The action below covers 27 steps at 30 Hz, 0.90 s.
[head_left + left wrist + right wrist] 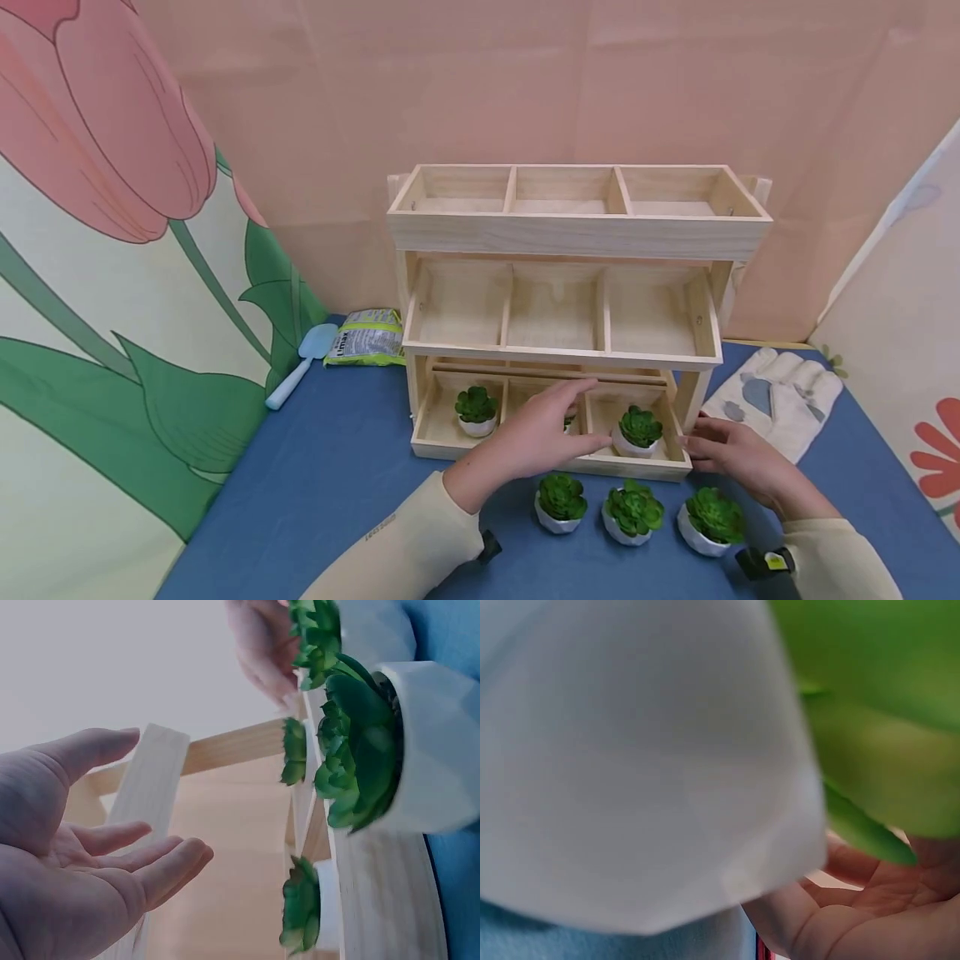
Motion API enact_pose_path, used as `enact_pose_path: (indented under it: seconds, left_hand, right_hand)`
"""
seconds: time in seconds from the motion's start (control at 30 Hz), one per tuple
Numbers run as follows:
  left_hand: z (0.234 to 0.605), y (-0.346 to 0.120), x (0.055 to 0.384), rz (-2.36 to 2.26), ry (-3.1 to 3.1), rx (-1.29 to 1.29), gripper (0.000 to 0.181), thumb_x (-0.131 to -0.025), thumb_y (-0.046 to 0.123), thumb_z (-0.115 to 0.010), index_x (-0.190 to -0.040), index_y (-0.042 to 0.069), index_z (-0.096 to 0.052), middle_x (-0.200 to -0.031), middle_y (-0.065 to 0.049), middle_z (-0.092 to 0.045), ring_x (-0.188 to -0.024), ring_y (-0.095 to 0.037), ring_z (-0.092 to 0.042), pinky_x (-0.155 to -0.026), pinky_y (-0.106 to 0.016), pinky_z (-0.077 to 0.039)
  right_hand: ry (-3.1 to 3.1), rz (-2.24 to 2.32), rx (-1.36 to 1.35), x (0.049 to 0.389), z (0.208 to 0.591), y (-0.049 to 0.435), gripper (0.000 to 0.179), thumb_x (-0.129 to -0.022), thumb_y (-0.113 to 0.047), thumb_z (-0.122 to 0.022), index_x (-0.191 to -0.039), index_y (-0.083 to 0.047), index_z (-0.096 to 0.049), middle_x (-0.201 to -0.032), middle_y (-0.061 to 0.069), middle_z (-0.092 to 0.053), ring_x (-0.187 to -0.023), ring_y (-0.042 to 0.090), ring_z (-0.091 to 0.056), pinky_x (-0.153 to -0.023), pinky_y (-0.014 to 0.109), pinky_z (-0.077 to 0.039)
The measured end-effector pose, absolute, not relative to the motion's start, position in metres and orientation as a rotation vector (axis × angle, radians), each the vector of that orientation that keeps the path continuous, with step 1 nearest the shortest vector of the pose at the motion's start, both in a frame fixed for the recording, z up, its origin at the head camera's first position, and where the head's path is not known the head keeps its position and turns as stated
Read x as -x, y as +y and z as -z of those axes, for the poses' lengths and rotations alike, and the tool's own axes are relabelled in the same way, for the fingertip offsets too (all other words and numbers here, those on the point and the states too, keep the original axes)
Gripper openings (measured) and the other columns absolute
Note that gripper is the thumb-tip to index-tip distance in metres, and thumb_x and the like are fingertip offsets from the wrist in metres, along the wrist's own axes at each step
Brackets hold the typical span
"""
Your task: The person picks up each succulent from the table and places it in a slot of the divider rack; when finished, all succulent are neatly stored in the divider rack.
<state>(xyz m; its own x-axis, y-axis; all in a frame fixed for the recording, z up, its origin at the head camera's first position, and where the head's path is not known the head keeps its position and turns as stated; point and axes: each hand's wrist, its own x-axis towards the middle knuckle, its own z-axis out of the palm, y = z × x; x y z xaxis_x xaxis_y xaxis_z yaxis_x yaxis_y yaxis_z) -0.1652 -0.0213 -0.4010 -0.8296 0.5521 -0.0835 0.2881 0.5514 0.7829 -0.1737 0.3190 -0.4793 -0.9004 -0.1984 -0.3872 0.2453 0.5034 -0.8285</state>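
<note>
My left hand (536,433) reaches over the bottom box (626,468) of a wooden three-tier shelf, fingers spread and holding nothing. A potted succulent (476,408) sits in that box's left compartment and another potted succulent (637,432) in its right one. Mostly hidden behind my left hand is a middle potted succulent (568,422). My right hand (738,457) is at the box's right end, its fingertips near or touching the corner. In the right wrist view a white pot (645,765) blocks much of that hand.
Three potted succulents stand in front of the shelf, the rightmost potted succulent (708,521) close to my right wrist. White gloves (780,396) lie to the shelf's right. A blue trowel (300,367) and a green-and-grey packet (366,337) are at its left. The upper two tiers (577,233) overhang the bottom box.
</note>
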Motion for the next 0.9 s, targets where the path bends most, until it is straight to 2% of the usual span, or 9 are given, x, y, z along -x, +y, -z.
enact_pose_path:
  seconds: [0.17,0.3,0.4,0.67,0.9]
  left_hand:
    - [0.403,-0.044,0.158,-1.254,2.453,-0.635,0.077,-0.099,0.049,-0.075,-0.165,0.036,-0.038,-0.17,0.004,-0.043,-0.15,-0.027,-0.054,-0.117,-0.049,-0.054]
    - [0.409,-0.06,0.155,-1.301,2.451,-0.58,0.077,-0.099,0.048,-0.076,-0.165,0.033,-0.039,-0.169,-0.002,-0.045,-0.151,-0.03,-0.053,-0.12,-0.054,-0.05]
    - [0.413,-0.071,0.154,-1.346,2.44,-0.538,0.08,-0.1,0.046,-0.075,-0.167,0.027,-0.038,-0.169,-0.004,-0.046,-0.152,-0.031,-0.051,-0.123,-0.055,-0.047]
    - [0.418,-0.098,0.151,-1.48,2.416,-0.471,0.079,-0.099,0.042,-0.078,-0.165,0.026,-0.039,-0.169,-0.005,-0.045,-0.153,-0.037,-0.05,-0.124,-0.057,-0.045]
    - [0.422,-0.119,0.149,-1.58,2.457,-0.42,0.078,-0.1,0.034,-0.078,-0.165,0.016,-0.039,-0.168,-0.014,-0.042,-0.153,-0.04,-0.049,-0.121,-0.058,-0.048]
  right_hand:
    - [2.318,1.374,-0.04,0.174,0.478,0.322,0.076,-0.112,-0.03,-0.058,-0.16,0.018,-0.026,-0.158,0.044,-0.041,-0.125,0.035,-0.072,-0.094,0.04,-0.066]
    - [2.308,1.38,-0.041,0.174,0.479,0.323,0.076,-0.112,-0.03,-0.058,-0.16,0.018,-0.026,-0.159,0.044,-0.04,-0.125,0.035,-0.071,-0.094,0.04,-0.066]
    - [2.302,1.383,-0.042,0.173,0.478,0.324,0.076,-0.112,-0.03,-0.058,-0.16,0.018,-0.026,-0.159,0.044,-0.04,-0.126,0.036,-0.071,-0.094,0.04,-0.066]
    - [2.299,1.386,-0.015,0.173,0.479,0.323,0.075,-0.112,-0.03,-0.058,-0.16,0.018,-0.026,-0.159,0.044,-0.04,-0.129,0.039,-0.069,-0.096,0.042,-0.066]
    - [2.291,1.389,-0.022,0.174,0.481,0.322,0.076,-0.112,-0.031,-0.058,-0.161,0.017,-0.026,-0.161,0.043,-0.038,-0.129,0.039,-0.069,-0.096,0.043,-0.066]
